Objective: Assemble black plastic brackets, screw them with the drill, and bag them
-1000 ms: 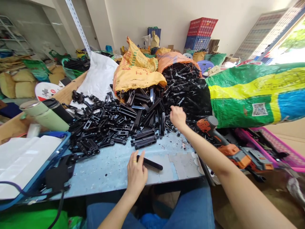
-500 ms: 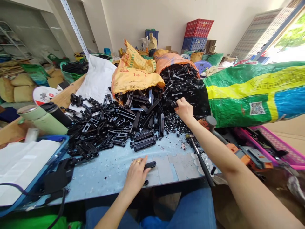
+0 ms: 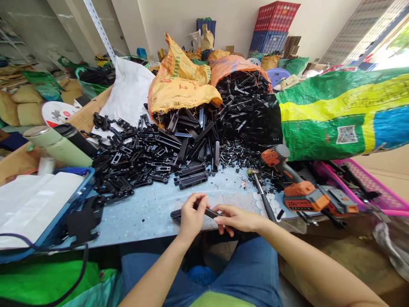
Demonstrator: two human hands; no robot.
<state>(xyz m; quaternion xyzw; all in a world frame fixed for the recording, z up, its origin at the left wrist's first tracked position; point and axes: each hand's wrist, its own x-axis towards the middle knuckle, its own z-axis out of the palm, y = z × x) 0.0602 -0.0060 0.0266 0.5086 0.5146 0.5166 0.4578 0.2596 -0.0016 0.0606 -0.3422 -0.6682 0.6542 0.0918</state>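
Observation:
Both hands meet over the front edge of the bench. My left hand (image 3: 192, 216) is closed, its thumb and fingers pinching a slim black plastic bar (image 3: 211, 213). My right hand (image 3: 238, 218) has its fingertips on the other end of that bar. A rounded black plastic end piece (image 3: 175, 215) shows left of my left hand; whether it joins the bar is hidden. Beyond lie stacked long black bars (image 3: 193, 175), a heap of black link-shaped parts (image 3: 128, 160) and scattered screws (image 3: 234, 155).
An orange-and-grey cordless drill (image 3: 297, 194) and a hammer (image 3: 263, 194) lie right, by a pink basket (image 3: 388, 200). A yellow sack (image 3: 182, 96), an orange sack (image 3: 230, 64) and a green sack (image 3: 313, 140) stand behind. A blue tray (image 3: 86, 177) and green bottle (image 3: 54, 147) are left.
My right hand has come back from the black parts at the orange sack to my left hand. Both now hold the bar. The view has tilted down a little.

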